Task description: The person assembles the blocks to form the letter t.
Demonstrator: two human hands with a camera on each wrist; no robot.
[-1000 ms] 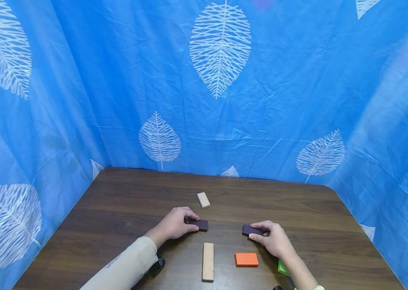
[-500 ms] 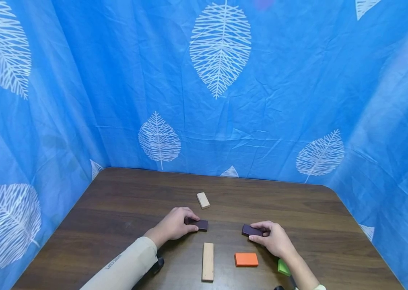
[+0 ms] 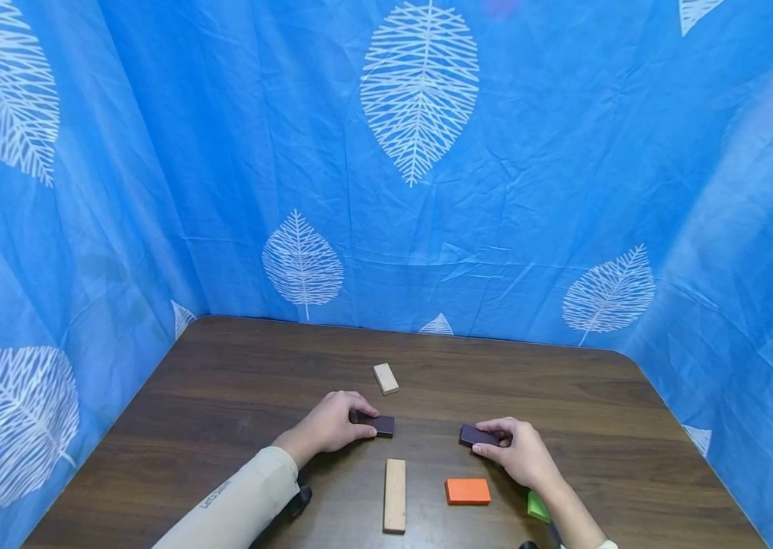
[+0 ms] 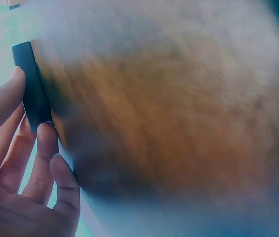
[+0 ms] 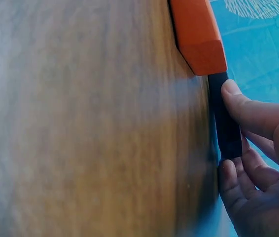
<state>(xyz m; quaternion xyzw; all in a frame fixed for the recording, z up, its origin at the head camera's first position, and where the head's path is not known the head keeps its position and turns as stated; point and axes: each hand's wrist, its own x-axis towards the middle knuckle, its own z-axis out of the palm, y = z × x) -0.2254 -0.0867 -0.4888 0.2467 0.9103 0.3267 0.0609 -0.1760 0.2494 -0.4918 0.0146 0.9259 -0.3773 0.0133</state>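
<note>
Two dark flat blocks lie on the brown wooden table (image 3: 235,381). My left hand (image 3: 331,423) pinches the left dark block (image 3: 377,424) between thumb and fingers; the left wrist view shows that block (image 4: 32,86) edge-on against the fingertips. My right hand (image 3: 517,450) pinches the right dark block (image 3: 476,435), seen in the right wrist view as a dark strip (image 5: 224,118) held by thumb and fingers. Both blocks rest on the table.
A long pale wooden block (image 3: 394,494) lies between the hands near the front edge. An orange block (image 3: 467,491) sits beside my right hand, also close in the right wrist view (image 5: 197,34). A small pale block (image 3: 385,378) lies farther back. A green block (image 3: 537,506) peeks out under my right forearm. Blue leaf-print cloth (image 3: 421,152) walls the table.
</note>
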